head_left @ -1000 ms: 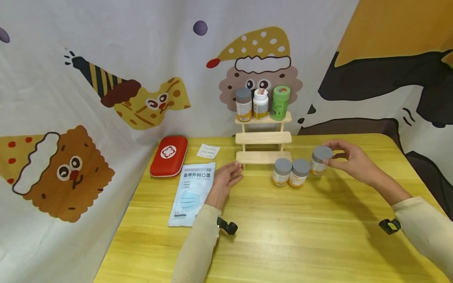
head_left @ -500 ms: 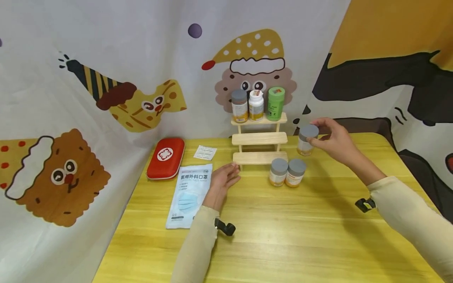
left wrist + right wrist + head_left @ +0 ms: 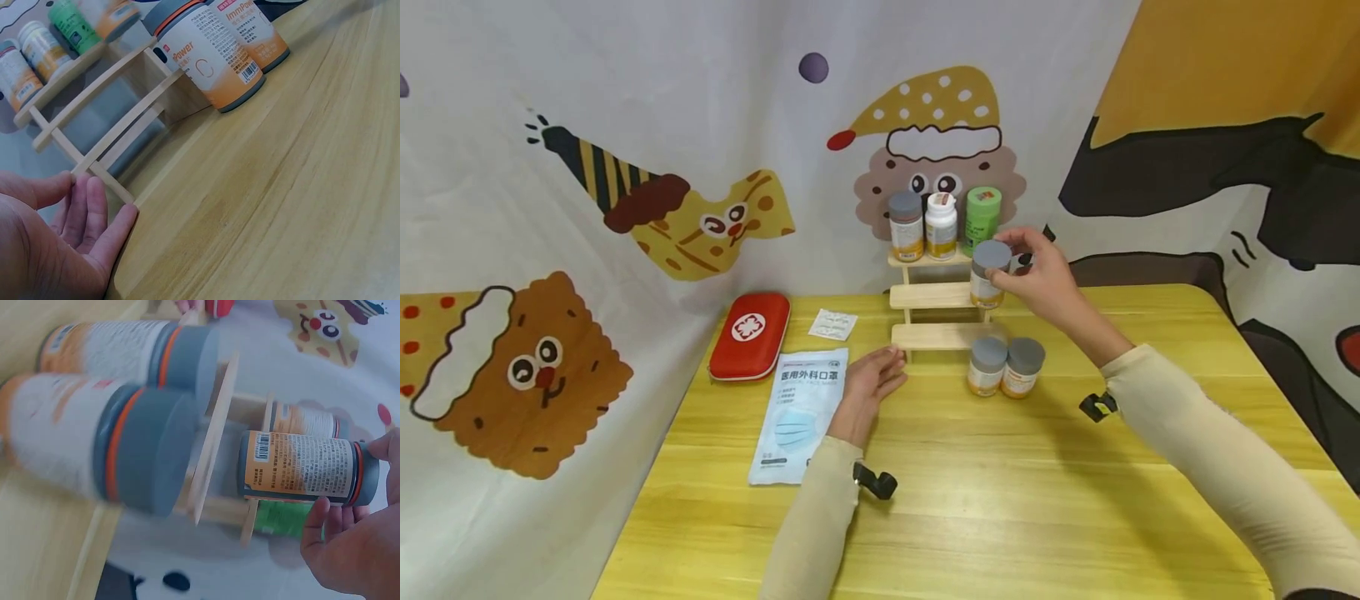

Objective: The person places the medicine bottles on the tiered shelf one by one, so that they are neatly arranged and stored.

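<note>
My right hand grips a grey-lidded jar by its lid, holding it just above the right end of the middle step of a small wooden rack. The right wrist view shows the same jar pinched between fingers and thumb beside the rack's slats. Two more grey-lidded jars stand on the yellow table in front of the rack. My left hand lies open and flat on the table, its fingertips touching the left end of the bottom step.
On the rack's top step stand a grey-lidded bottle, a white bottle and a green canister. A red first-aid case, a mask packet and a small sachet lie at the left. A printed curtain hangs behind.
My right hand has lifted the jar from the table at the right and carried it up and left to the rack's middle step. The left hand has stayed put.
</note>
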A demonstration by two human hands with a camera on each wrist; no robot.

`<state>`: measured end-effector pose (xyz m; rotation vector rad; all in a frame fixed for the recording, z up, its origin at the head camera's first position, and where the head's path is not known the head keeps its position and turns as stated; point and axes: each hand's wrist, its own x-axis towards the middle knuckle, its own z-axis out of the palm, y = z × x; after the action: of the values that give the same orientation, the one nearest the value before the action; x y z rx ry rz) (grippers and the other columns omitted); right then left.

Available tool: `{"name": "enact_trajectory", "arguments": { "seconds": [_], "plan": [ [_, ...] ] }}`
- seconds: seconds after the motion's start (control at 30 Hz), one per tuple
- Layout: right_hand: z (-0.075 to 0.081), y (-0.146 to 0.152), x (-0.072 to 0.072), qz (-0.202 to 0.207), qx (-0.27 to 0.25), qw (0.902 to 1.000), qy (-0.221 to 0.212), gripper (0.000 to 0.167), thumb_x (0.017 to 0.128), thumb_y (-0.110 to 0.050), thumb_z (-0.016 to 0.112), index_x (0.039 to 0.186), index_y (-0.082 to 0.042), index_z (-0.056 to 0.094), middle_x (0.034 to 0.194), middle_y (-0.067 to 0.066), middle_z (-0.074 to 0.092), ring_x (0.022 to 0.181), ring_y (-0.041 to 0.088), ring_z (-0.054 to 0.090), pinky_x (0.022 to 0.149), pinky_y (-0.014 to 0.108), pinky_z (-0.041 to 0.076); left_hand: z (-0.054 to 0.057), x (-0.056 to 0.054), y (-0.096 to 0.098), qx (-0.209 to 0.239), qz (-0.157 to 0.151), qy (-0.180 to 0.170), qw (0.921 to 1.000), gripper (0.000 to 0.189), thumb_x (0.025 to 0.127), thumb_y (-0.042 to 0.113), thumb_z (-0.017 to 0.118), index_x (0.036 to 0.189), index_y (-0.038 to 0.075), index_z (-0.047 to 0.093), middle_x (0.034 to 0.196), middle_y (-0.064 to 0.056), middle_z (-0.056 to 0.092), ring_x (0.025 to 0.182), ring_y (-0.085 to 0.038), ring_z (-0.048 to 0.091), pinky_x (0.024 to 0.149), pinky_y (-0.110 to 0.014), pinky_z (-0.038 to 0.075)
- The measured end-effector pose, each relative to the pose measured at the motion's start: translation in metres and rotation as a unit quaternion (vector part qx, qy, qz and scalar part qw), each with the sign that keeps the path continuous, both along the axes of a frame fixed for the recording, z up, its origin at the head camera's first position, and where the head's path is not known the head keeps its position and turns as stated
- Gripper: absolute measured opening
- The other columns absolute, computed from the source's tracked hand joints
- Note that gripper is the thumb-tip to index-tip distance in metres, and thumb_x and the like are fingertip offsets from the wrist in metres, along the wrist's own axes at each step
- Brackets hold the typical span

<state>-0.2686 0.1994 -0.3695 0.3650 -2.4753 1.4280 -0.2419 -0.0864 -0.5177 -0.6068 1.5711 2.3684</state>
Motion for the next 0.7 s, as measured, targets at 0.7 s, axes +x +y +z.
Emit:
{"name": "enact_trajectory", "arguments": {
  "seconds": [0.7],
  "plan": [
    [-0.010,-0.085,-0.028,0.048,-0.104,0.9932,-0.021,0.052,0.092,-0.008,0.079,0.140,-0.002,0.059,0.133,0.018,0.063,0.121,0.028,0.060,0.090,0.030,0.057,0.002,0.000,-0.001,-0.001,0.006,0.001,1.0000,0.027,0.102,0.013,0.072,0.127,0.005,0.074,0.107,-0.006,0.082,0.093,-0.013,0.078,0.102,-0.044,0.065]
  ]
}}
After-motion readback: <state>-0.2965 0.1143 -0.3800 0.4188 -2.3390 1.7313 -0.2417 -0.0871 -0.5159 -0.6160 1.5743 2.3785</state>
